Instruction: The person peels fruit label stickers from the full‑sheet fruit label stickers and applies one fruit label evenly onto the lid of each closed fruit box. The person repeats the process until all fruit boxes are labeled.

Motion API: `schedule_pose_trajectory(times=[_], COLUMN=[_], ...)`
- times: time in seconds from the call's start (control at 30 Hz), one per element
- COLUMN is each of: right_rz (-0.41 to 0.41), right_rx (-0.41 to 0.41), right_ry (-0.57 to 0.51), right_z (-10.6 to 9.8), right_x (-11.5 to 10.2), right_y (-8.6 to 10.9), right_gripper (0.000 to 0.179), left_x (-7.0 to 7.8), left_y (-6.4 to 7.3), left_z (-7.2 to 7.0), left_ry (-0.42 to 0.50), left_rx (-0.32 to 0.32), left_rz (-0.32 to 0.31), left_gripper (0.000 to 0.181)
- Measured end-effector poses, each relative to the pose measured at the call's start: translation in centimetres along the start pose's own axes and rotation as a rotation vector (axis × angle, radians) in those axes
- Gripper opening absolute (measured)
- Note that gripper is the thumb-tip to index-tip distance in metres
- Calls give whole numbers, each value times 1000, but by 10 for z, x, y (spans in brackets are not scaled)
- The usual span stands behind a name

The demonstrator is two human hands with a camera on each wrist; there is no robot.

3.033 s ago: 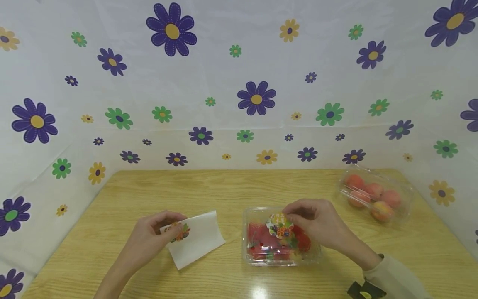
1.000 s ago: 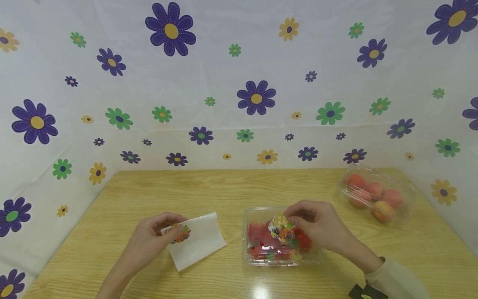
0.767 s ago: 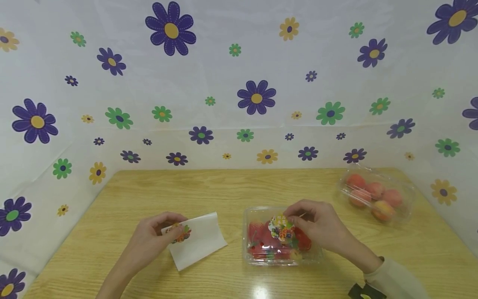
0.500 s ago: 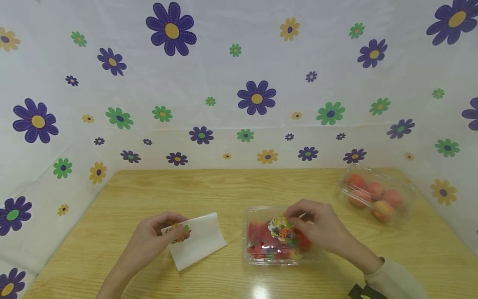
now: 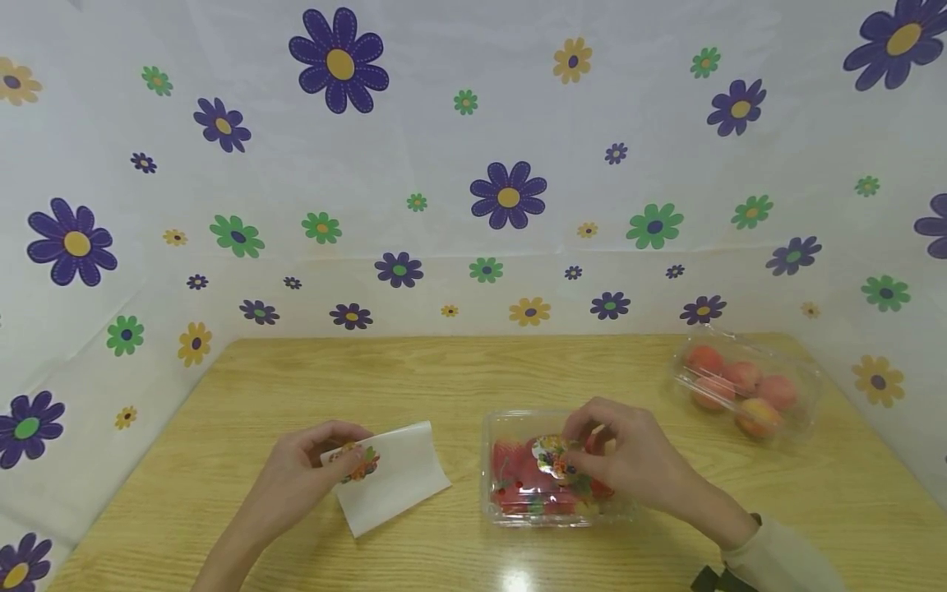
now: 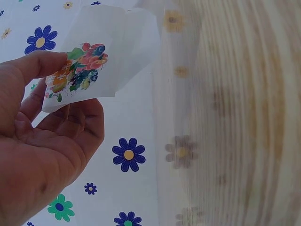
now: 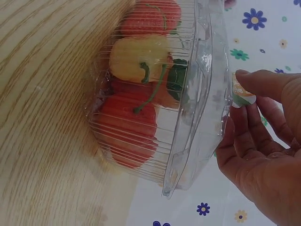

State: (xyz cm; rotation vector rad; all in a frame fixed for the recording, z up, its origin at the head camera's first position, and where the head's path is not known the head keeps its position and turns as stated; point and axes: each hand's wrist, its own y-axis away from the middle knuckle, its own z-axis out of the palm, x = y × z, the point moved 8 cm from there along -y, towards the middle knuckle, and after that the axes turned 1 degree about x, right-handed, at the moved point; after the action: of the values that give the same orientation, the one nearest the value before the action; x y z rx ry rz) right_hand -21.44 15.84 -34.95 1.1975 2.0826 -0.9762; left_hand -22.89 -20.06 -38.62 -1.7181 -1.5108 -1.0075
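Observation:
My left hand [image 5: 311, 460] pinches a white sheet of backing paper [image 5: 399, 481] by its left end. A fruit-printed sticker [image 6: 84, 68] sits on that sheet, partly covered by the thumb. On the right, my right hand [image 5: 629, 456] pinches another round fruit-printed sticker [image 5: 549, 455] between thumb and fingers, right over the lid of a clear plastic clamshell box [image 5: 510, 520]. Red and yellow fruit [image 7: 127, 129] with green stems fills the box. In the right wrist view the sticker [image 7: 242, 92] is mostly hidden by the thumb, and the fingertips are right at the lid.
A second clear plastic box [image 5: 806, 415] with several peach-like fruits [image 5: 740, 378] stands at the back right of the wooden table [image 5: 414, 370]. A white flower-printed cloth [image 5: 444, 148] rises behind the table and on both sides.
The right hand's thumb has shifted lower and further over the sticker, which now looks tilted, its yellow lettering no longer showing in the head view. The left hand and its sheet have hardly moved.

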Motion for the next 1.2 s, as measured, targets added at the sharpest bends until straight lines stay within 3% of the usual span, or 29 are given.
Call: schedule_pose_trajectory(times=[0.67,1.2], right_rz=[-76,-28], right_rx=[-1,-7], right_ry=[14,30], right_z=[4,5], right_x=[-2,3], right_y=[0,-1], right_gripper=[21,20], left_x=[-2,0], left_y=[0,1], left_z=[2,2], left_ry=[-1,9], left_rx=[-5,-12], left_rz=[-3,19], left_gripper=[25,25])
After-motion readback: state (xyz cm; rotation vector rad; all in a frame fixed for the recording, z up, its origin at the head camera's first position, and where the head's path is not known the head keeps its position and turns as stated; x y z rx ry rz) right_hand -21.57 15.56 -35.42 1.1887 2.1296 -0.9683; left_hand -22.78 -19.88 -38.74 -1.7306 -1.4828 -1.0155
